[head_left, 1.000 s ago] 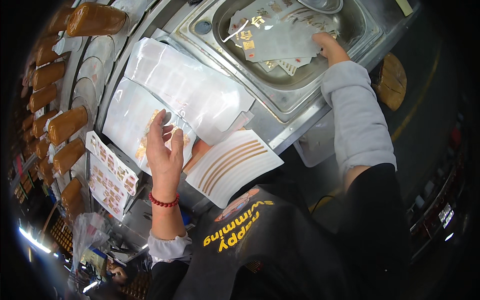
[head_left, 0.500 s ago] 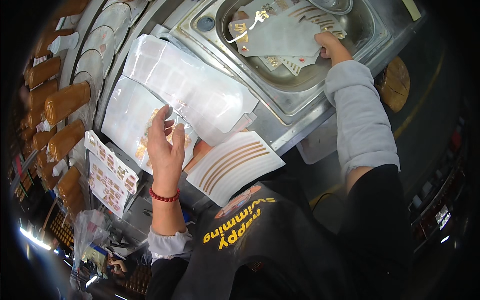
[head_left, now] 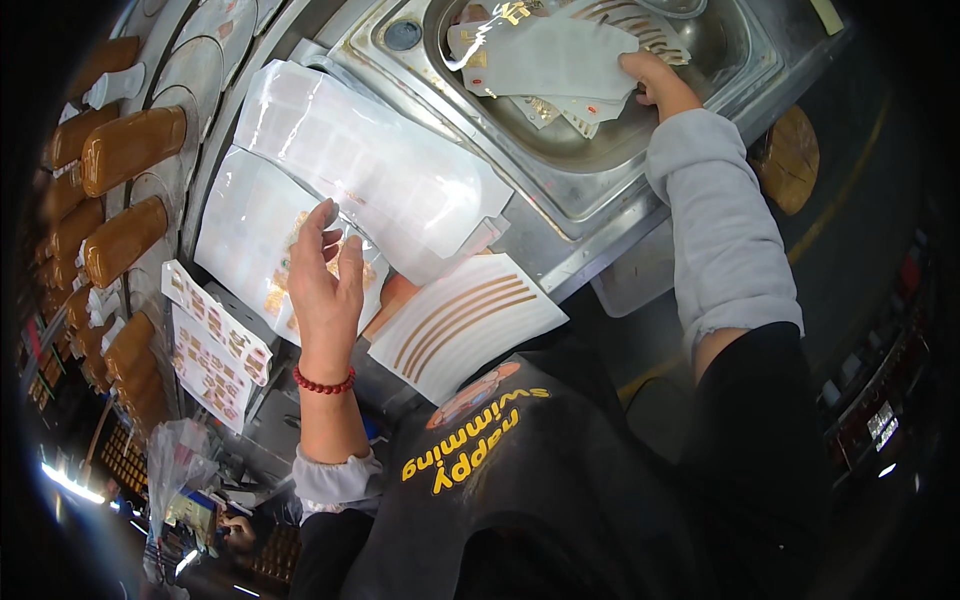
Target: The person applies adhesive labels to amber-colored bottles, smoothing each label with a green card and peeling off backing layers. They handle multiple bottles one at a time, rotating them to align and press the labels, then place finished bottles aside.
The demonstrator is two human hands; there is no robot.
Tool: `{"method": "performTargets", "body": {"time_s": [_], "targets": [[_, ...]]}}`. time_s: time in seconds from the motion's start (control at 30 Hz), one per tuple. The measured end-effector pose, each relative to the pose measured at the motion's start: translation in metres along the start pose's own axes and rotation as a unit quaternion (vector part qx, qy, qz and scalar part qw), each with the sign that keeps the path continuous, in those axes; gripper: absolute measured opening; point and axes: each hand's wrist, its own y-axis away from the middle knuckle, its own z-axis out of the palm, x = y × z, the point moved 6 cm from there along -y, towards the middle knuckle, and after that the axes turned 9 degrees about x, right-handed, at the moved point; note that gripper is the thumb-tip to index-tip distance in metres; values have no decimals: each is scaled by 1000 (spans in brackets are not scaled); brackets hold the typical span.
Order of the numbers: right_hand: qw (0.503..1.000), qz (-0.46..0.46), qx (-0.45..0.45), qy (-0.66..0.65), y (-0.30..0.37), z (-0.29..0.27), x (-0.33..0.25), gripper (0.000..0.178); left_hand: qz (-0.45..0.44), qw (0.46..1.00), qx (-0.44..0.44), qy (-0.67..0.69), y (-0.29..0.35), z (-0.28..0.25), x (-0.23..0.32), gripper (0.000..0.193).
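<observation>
At the edge of the sink (head_left: 575, 222), my right hand (head_left: 660, 82) pinches the right end of a white decal sheet (head_left: 560, 65) between thumb and fingers. Under it in the basin lie more decal sheets with gold and red prints. My left hand (head_left: 328, 275) is raised with its fingers apart and holds nothing. Below that hand lies a pale sheet with orange-gold prints (head_left: 268, 292), partly hidden by it. A larger whitish translucent sheet (head_left: 370, 170) overlaps it. Nearer me rests a white sheet with brown stripes (head_left: 465, 320).
Brown glossy bottle-shaped pieces (head_left: 135, 150) stand along round metal plates (head_left: 190, 70) on the left. A sheet of small printed pictures (head_left: 215, 350) leans beside the counter. A round wooden piece (head_left: 790, 160) is right of the sink. A clear bowl (head_left: 675, 5) sits in the basin.
My right hand has shifted slightly left and up with the decal sheet. The brown pieces and round plates at left have changed position. My left hand stays open over the sheets.
</observation>
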Motion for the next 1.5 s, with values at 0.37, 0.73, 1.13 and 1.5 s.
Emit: {"method": "performTargets", "body": {"time_s": [0.37,0.73,1.13,1.5], "targets": [[985,62,-33,155,20,7,-16,42,51,998,11,-20,-1,1,2,41],[991,93,-16,92,33,2,-24,28,22,1000,11,4,3,3,-2,43],[992,-12,-37,119,61,6,-44,47,52,998,25,-8,5,5,1,43],[992,4,-65,107,42,12,-31,37,68,997,20,-24,4,11,6,42]]}}
